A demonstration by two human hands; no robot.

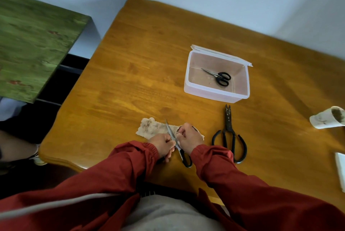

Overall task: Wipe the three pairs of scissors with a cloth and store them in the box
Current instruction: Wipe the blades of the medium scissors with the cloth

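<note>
Small scissors point(180, 151) sit over the cloth point(149, 128) near the surface's point(149, 62) edge, left hand point(164, 144) curled round their middle, right hand point(189, 137) pinching cloth onto the blade. A quick rub could slip (fingers are very close) and the sharp edge might cut.

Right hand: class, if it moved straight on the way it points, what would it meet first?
The right hand points up-left: likely the blade of the held scissors first, just ahead, then the cloth beyond.

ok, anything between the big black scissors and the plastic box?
No. In the head view, only a short stretch of bare wooden table separates the large black scissors from the clear plastic box.
</note>
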